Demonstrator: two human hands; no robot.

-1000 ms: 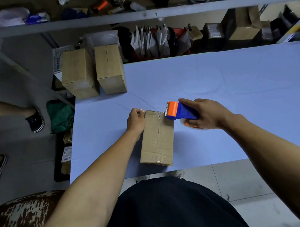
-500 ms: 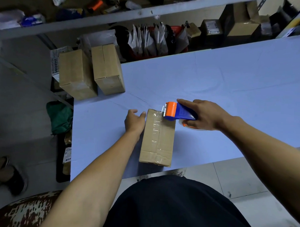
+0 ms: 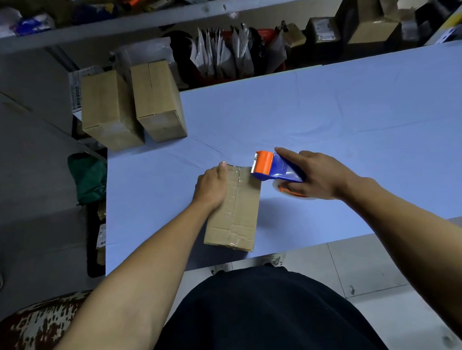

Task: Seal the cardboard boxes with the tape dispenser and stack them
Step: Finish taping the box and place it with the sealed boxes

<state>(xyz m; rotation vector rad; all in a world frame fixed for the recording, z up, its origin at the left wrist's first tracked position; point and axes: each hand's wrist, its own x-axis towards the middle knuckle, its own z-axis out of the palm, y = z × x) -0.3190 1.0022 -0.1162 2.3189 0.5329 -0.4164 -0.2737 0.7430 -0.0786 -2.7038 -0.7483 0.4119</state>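
A small cardboard box (image 3: pixel 239 217) lies on the blue table (image 3: pixel 331 120) near its front edge, with clear tape running along its top seam. My left hand (image 3: pixel 212 186) rests flat on the box's far left part, fingers pressing the tape down. My right hand (image 3: pixel 316 176) grips the blue and orange tape dispenser (image 3: pixel 274 167), whose orange toothed head sits at the box's far right corner. Two more cardboard boxes (image 3: pixel 110 110) (image 3: pixel 158 100) stand side by side at the table's far left corner.
A grey shelf (image 3: pixel 125 22) with clutter runs across the back. Bags and packages (image 3: pixel 229 54) sit behind the table. A green bag (image 3: pixel 87 177) lies on the floor at the left. Tiled floor (image 3: pixel 365 266) shows to the right of my dark shirt.
My left hand slid from the box's left edge onto its top over the tape. The dispenser stays at the box's far right corner.
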